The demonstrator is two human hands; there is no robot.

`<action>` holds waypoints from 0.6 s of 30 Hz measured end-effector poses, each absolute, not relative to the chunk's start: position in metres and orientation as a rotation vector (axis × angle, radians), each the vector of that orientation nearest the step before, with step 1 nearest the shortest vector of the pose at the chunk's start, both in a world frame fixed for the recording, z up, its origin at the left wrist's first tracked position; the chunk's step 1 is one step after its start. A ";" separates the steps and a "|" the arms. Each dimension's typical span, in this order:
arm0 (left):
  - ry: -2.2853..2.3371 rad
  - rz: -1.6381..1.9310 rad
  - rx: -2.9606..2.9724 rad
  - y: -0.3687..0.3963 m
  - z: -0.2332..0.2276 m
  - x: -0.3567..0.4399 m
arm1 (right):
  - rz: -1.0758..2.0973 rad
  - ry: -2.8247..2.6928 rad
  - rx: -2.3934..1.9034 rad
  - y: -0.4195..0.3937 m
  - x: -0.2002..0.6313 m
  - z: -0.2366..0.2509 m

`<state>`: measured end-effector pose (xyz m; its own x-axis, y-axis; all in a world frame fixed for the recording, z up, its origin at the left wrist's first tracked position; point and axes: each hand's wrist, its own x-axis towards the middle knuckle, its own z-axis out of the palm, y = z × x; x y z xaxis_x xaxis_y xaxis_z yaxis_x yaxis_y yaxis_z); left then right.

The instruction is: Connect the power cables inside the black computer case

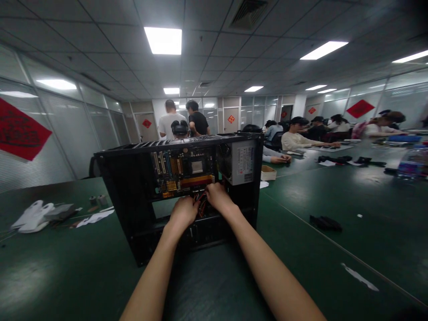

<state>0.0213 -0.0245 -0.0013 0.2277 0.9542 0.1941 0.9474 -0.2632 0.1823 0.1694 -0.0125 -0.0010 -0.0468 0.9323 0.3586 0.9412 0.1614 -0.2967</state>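
An open black computer case (118,196) stands on the green table in front of me. Inside it are a motherboard (172,167) with slots and a silver square chip, and a power supply (242,162) with a white label at the upper right. Both my hands reach in below the board. My left hand (183,210) has its fingers closed on a bundle of dark and reddish cables (202,204). Close beside it, my right hand (218,196) curls round the upper part of the same bundle, near the board's lower edge. The fingertips are partly hidden.
White gloves (33,217), a grey block (60,212) and paper scraps (96,217) lie left of the case. To the right are a black cloth-like item (326,223), a white strip (360,277) and a small box (268,173). Other people sit along the tables behind.
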 end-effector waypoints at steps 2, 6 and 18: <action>1.896 0.390 2.440 -0.023 -0.001 0.021 | -0.035 -1.972 -1.779 -0.012 0.170 -0.001; 1.924 0.365 2.426 -0.021 -0.001 0.022 | -0.054 -1.971 -1.806 -0.008 0.170 0.000; 1.977 0.385 2.363 -0.018 -0.004 0.022 | -0.066 -1.954 -1.861 -0.001 0.172 -0.001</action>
